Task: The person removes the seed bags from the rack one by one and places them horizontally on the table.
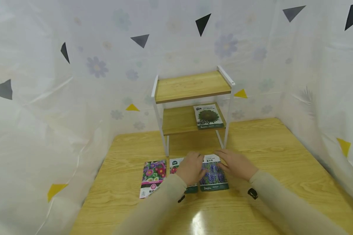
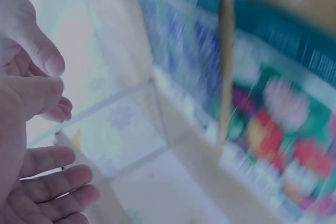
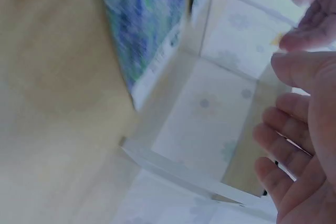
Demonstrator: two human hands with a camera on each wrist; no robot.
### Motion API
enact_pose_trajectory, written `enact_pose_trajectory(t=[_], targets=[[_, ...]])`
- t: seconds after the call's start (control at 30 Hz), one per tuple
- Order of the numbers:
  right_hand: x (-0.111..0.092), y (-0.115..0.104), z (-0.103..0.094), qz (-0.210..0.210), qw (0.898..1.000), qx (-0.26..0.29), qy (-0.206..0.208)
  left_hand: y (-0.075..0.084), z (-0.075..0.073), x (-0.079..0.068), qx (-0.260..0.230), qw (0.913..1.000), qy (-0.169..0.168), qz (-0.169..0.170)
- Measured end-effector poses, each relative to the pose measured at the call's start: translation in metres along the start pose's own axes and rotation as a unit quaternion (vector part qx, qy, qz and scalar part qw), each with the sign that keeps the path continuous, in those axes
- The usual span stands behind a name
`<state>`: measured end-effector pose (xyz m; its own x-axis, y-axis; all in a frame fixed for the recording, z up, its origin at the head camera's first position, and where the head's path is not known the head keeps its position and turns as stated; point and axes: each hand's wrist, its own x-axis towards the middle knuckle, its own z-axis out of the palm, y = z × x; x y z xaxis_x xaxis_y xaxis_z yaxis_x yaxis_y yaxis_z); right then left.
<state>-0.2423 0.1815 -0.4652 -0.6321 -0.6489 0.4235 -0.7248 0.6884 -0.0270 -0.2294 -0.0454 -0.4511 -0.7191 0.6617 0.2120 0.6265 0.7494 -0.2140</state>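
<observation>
Three flower seed packets lie in a row on the wooden table: a pink-and-purple flower packet [image 1: 153, 178], a middle packet with red and pink flowers [image 2: 283, 124], and a purple lavender packet [image 1: 214, 176]. My left hand [image 1: 191, 168] is over the middle packet and hides much of it in the head view. Beside the lavender packet's upper right edge is my right hand [image 1: 236, 163]. Both wrist views show the left hand [image 2: 47, 182] and the right hand [image 3: 310, 129] with loosely bent fingers, holding nothing and apart from the packets.
Behind the packets stands a small two-tier shelf [image 1: 192, 85] with white side frames and wooden boards. A sunflower packet [image 1: 209, 117] leans at the right of its lower board. Patterned white sheeting [image 1: 176, 49] surrounds the wooden table [image 1: 267, 156] at the back and sides.
</observation>
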Motion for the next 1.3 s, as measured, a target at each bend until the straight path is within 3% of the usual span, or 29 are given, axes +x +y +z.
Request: enact_pose_trajectory(t=[0.27, 0.47, 0.8, 1.03, 1.17, 1.3], targets=[[0.031, 0.017, -0.018, 0.001, 0.998, -0.039, 0.040, -0.032, -0.034, 0.033, 0.015, 0.9990, 0.041, 0.002], [0.056, 0.028, -0.029, 0.002, 0.997, -0.052, 0.054, -0.056, -0.047, 0.061, 0.012, 0.9993, 0.032, -0.013], [0.092, 0.039, -0.033, 0.032, 0.996, -0.085, 0.007, -0.077, -0.048, 0.102, 0.008, 0.9983, -0.054, -0.020], [0.109, 0.046, -0.032, 0.050, 0.997, -0.054, -0.023, -0.083, -0.050, 0.125, -0.008, 0.9933, -0.113, -0.025], [0.118, 0.044, -0.037, 0.091, 0.992, -0.034, -0.076, -0.084, -0.052, 0.133, -0.020, 0.9883, -0.148, -0.030], [0.126, 0.040, -0.043, 0.134, 0.981, -0.026, -0.135, -0.084, -0.054, 0.137, -0.023, 0.9825, -0.181, -0.036]])
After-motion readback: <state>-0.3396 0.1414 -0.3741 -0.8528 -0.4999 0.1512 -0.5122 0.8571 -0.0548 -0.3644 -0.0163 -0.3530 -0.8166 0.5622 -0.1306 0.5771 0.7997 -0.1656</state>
